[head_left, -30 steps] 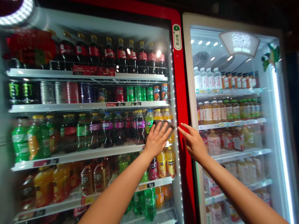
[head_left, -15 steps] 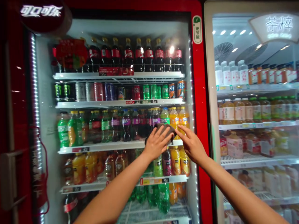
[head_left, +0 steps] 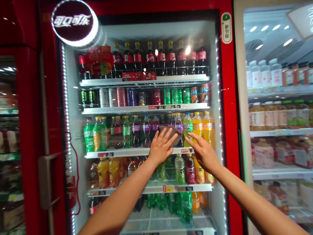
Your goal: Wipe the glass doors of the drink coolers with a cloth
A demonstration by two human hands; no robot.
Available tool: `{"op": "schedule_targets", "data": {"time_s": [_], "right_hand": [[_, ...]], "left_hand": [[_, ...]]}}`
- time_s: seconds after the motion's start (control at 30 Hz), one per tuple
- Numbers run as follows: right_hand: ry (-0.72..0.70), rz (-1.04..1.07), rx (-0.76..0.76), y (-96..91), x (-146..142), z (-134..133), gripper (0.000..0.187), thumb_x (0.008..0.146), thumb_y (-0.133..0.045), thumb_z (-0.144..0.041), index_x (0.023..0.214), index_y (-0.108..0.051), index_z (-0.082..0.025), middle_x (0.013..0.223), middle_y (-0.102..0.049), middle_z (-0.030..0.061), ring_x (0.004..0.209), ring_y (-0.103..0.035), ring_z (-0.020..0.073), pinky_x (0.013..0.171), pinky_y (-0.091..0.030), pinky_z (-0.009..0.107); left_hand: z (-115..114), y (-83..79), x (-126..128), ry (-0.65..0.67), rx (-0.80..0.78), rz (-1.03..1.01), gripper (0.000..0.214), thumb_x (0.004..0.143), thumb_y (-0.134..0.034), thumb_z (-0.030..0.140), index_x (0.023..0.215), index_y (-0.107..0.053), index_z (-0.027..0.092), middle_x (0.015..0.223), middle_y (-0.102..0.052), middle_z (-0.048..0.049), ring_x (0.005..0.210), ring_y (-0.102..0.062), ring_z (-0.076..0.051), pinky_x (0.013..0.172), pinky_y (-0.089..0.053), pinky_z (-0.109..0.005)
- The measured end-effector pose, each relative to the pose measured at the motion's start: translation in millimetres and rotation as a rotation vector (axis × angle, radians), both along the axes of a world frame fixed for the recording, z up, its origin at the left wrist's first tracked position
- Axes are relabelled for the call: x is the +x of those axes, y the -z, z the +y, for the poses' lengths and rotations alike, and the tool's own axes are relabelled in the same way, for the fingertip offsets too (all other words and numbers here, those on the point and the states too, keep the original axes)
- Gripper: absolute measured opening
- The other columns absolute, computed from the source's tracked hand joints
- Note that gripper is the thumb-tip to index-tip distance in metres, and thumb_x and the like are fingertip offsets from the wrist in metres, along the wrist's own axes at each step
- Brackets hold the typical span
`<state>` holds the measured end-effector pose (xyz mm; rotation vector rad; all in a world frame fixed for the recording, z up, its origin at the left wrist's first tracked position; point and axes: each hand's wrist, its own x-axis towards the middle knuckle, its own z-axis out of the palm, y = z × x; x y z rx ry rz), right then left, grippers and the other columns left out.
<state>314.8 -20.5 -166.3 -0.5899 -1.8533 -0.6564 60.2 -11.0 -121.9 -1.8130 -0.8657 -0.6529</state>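
Observation:
A dark grey cloth (head_left: 176, 139) lies against the glass door (head_left: 149, 31) of a red drinks fridge, in front of the bottle shelf at mid height. My left hand (head_left: 160, 147) presses on the cloth with its fingers spread over it. To the right, my right hand (head_left: 204, 153) is open, its fingers stretched toward the glass in front of the yellow and green bottles. Nothing shows in that hand, and whether its fingertips touch the glass I cannot tell. Part of the cloth is hidden under my left fingers.
A door handle (head_left: 47, 182) stands out at the left, with a red cord (head_left: 77, 182) hanging near it. A round lit sign (head_left: 73, 23) juts out at the upper left. Another drinks fridge (head_left: 238, 98) adjoins on the right.
The view has turned left, so the fridge sits farther right. Across the glass, my left hand and the cloth have moved left. My right hand is now farther from the cloth.

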Motion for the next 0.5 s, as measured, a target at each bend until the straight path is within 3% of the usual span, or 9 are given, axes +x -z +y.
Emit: {"op": "schedule_targets", "data": {"time_s": [0.1,0.17,0.2,0.27,0.37,0.43,0.5], "right_hand": [[0.010,-0.022,0.013,0.5,-23,-1,0.087,0.081,-0.043,0.004,0.158,-0.032,-0.033,0.156,-0.046,0.0118,0.144,-0.043,0.0277,0.107,-0.050,0.055],[0.026,-0.023,0.015,5.4,-34,-2,0.088,0.080,-0.041,0.005,0.158,-0.032,-0.033,0.155,-0.048,0.0109,0.144,-0.043,0.0267,0.107,-0.050,0.055],[0.029,-0.021,0.013,8.9,-39,-3,0.088,0.080,-0.041,0.005,0.158,-0.032,-0.034,0.155,-0.048,0.0105,0.145,-0.043,0.0263,0.107,-0.051,0.054],[0.025,-0.020,0.000,15.7,-49,-5,0.088,0.080,-0.042,0.005,0.158,-0.033,-0.034,0.155,-0.048,0.0101,0.144,-0.044,0.0260,0.107,-0.051,0.054],[0.014,-0.034,-0.026,21.1,-64,-7,0.084,0.082,-0.042,0.003,0.157,-0.035,-0.034,0.155,-0.048,0.0094,0.144,-0.044,0.0249,0.108,-0.051,0.053],[0.008,-0.053,-0.038,20.5,-76,-8,0.082,0.083,-0.041,0.003,0.156,-0.036,-0.033,0.156,-0.048,0.0094,0.145,-0.043,0.0243,0.110,-0.050,0.054],[0.003,-0.076,-0.043,19.1,-88,-8,0.081,0.083,-0.042,0.003,0.156,-0.038,-0.031,0.156,-0.048,0.0099,0.146,-0.041,0.0241,0.111,-0.048,0.054]], "left_hand": [[-2,-31.2,-24,-0.033,0.036,-0.144,0.069,0.092,-0.063,0.035,0.156,-0.037,0.036,0.167,-0.028,-0.0012,0.155,-0.026,-0.026,0.128,-0.017,-0.052],[-5,-39.5,-44,-0.083,0.104,-0.339,0.066,0.094,-0.058,0.032,0.156,-0.037,0.033,0.168,-0.026,-0.0038,0.156,-0.024,-0.028,0.127,-0.019,-0.054],[-6,-35.2,-53,-0.107,0.138,-0.427,0.066,0.095,-0.057,0.031,0.157,-0.036,0.030,0.169,-0.024,-0.0057,0.156,-0.022,-0.029,0.127,-0.020,-0.055],[-11,-11.7,-66,-0.140,0.169,-0.507,0.068,0.094,-0.057,0.029,0.158,-0.034,0.027,0.169,-0.021,-0.0084,0.157,-0.019,-0.031,0.126,-0.022,-0.057],[-19,28.4,-72,-0.120,0.076,-0.314,0.074,0.091,-0.064,0.030,0.158,-0.033,0.032,0.168,-0.025,-0.0059,0.156,-0.021,-0.031,0.126,-0.021,-0.056],[-21,31.8,-74,-0.082,-0.005,-0.142,0.075,0.089,-0.066,0.034,0.157,-0.034,0.036,0.167,-0.029,-0.0028,0.155,-0.025,-0.029,0.126,-0.021,-0.054],[-21,11.8,-83,-0.070,-0.019,-0.109,0.072,0.090,-0.065,0.035,0.156,-0.036,0.037,0.167,-0.030,-0.0017,0.155,-0.026,-0.027,0.126,-0.022,-0.053]]}}
